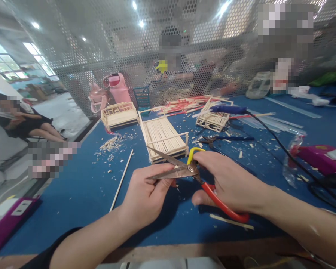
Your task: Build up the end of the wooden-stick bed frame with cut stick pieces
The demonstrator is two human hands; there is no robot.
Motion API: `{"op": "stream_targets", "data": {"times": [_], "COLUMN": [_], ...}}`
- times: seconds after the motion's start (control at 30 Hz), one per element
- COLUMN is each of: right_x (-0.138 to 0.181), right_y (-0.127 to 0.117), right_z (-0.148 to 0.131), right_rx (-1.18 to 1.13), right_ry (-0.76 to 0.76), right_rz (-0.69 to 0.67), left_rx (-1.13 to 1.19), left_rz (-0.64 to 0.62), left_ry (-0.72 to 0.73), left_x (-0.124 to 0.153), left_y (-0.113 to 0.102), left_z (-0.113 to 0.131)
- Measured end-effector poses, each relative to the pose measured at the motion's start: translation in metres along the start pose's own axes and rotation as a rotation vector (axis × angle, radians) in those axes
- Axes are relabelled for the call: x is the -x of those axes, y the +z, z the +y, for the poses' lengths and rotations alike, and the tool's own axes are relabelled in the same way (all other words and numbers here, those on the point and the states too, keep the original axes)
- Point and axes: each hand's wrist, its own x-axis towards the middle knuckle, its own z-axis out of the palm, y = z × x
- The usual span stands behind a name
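My right hand point(231, 179) grips a pair of scissors point(182, 171) with red and yellow handles, their blades spread apart and pointing left. My left hand point(145, 192) is closed in a pinch at the lower blade. A pale bit shows by its fingertips, too small to make out. Just beyond the blades stands a miniature bed point(164, 130) built of thin wooden sticks. One loose wooden stick point(122, 180) lies left of my left hand. Under my right hand a short flat strip point(232, 222) rests on the blue tabletop point(81, 201).
A small stick bench point(120, 116) and another stick frame point(213, 118) stand behind. Cutters point(213, 140) and a blue-handled corded tool point(229, 109) lie right. Red and pale sticks point(182, 105) are piled at the perforated screen point(128, 48). A person point(30, 119) sits left.
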Motion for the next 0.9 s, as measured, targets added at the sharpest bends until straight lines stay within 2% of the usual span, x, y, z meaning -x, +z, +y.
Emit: {"op": "stream_targets", "data": {"times": [0.07,0.23,0.4,0.47,0.53,0.63,0.77,0.83,0.9], "right_x": [0.0,-0.001,-0.006,-0.007,-0.007,-0.007,-0.009,-0.01,-0.01], "right_y": [0.0,0.001,0.004,0.005,0.005,0.008,0.013,0.015,0.016], "right_z": [-0.002,-0.003,0.001,0.002,0.0,-0.007,-0.013,-0.011,-0.008], "right_rx": [0.018,0.028,-0.213,-0.334,-0.476,-0.713,-0.868,-0.918,-0.939], "right_ry": [0.039,0.174,0.21,0.249,0.319,0.403,0.431,0.435,0.426], "right_rz": [-0.032,-0.113,0.019,0.081,0.086,0.035,0.011,0.038,0.092], "left_rx": [-0.008,0.031,0.532,0.688,0.748,0.724,0.502,0.367,0.222], "left_rz": [0.004,-0.074,-0.077,-0.1,-0.128,-0.125,0.006,0.041,0.015], "left_ry": [-0.015,-0.107,-0.411,-0.486,-0.524,-0.502,-0.316,-0.225,-0.176], "left_x": [0.0,-0.002,-0.011,-0.013,-0.014,-0.013,-0.011,-0.009,-0.007], "left_y": [0.0,0.004,0.009,0.01,0.01,0.011,0.014,0.016,0.017], "left_z": [0.002,0.002,0.0,0.001,0.002,0.001,-0.005,-0.007,-0.007]}}
